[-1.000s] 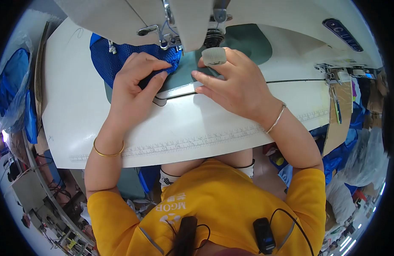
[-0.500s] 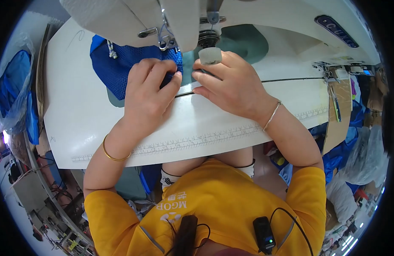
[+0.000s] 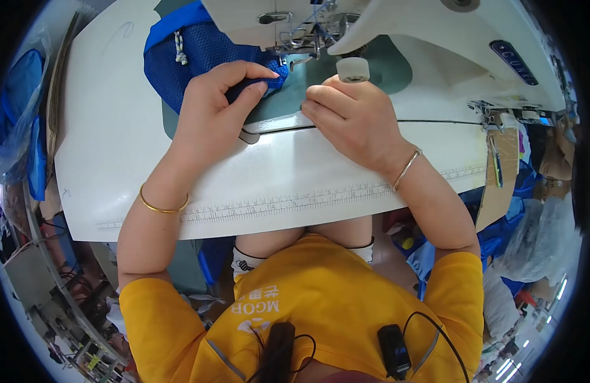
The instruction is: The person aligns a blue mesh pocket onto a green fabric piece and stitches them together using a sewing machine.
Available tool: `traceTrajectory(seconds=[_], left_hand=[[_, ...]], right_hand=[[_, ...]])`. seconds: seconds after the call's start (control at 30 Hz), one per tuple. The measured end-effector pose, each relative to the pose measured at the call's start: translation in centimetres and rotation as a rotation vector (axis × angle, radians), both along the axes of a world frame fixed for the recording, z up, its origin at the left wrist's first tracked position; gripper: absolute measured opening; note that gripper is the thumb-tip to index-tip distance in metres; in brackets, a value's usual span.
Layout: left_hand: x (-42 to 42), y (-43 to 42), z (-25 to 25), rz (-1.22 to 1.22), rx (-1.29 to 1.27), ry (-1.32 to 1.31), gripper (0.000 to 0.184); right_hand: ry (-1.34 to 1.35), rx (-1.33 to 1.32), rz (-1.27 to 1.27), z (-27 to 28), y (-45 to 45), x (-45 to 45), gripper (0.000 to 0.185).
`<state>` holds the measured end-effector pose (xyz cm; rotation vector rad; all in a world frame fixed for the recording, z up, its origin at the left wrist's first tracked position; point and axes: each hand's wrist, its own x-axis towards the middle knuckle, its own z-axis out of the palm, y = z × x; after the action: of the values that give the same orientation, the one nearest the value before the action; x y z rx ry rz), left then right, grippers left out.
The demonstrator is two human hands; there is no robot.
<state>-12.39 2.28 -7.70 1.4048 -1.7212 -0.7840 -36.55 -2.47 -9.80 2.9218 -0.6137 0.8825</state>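
Observation:
My left hand (image 3: 215, 108) pinches the edge of a blue mesh pouch (image 3: 212, 46) between thumb and forefinger, close to the presser foot and needle area of the white sewing machine (image 3: 410, 22). A white cord with a knot (image 3: 180, 48) hangs on the pouch. Right of the needle, my right hand (image 3: 355, 115) rests over the green plate (image 3: 387, 67), just below a white round knob (image 3: 352, 69). Its fingers are curled together, and whatever they may hold is hidden. Under the pouch, the green surface reaches out to the left.
A printed ruler strip (image 3: 269, 207) runs along the front of the white table (image 3: 116, 172). Blue material in clear plastic (image 3: 17, 115) hangs at the left. Cardboard (image 3: 502, 179) and clear plastic bags (image 3: 531, 242) are at the right.
The view has shifted, showing more of the needle area. My left hand has opened out from its curled pose over the pouch to a pinch at its edge. My right fingers have drawn closer together.

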Motion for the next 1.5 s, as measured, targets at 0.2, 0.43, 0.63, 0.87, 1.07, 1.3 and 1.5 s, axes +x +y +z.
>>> traceTrajectory(seconds=[0.2, 0.43, 0.63, 0.87, 1.07, 1.3, 1.5], left_hand=[[0.7, -0.6, -0.9, -0.055, -0.079, 0.060, 0.018], [-0.6, 0.1, -0.5, -0.224, -0.634, -0.529, 0.021], [-1.1, 0.4, -0.4, -0.263, -0.637, -0.696, 0.025], [-1.6, 0.7, -0.3, -0.247, -0.624, -0.652, 0.032], [-2.0, 0.7, -0.5, -0.234, -0.609, -0.597, 0.035], [-1.9, 0.7, -0.9, -0.217, -0.593, -0.502, 0.035], [-1.8, 0.3, -1.1, -0.179, -0.601, -0.508, 0.024]], right_hand=[[0.011, 0.001, 0.018, 0.0, 0.0, 0.1, 0.014], [-0.047, -0.013, 0.016, -0.6, 0.0, 0.2, 0.015], [0.010, 0.050, 0.009, 0.3, 0.3, 0.0, 0.018], [-0.027, 0.032, 0.013, -0.2, 0.3, -0.1, 0.023], [-0.012, 0.071, 0.024, 0.0, 0.3, -0.1, 0.023], [-0.047, 0.094, 0.028, 0.1, 0.1, -0.1, 0.019], [-0.065, 0.071, -0.004, 0.2, -0.2, 0.3, 0.017]])
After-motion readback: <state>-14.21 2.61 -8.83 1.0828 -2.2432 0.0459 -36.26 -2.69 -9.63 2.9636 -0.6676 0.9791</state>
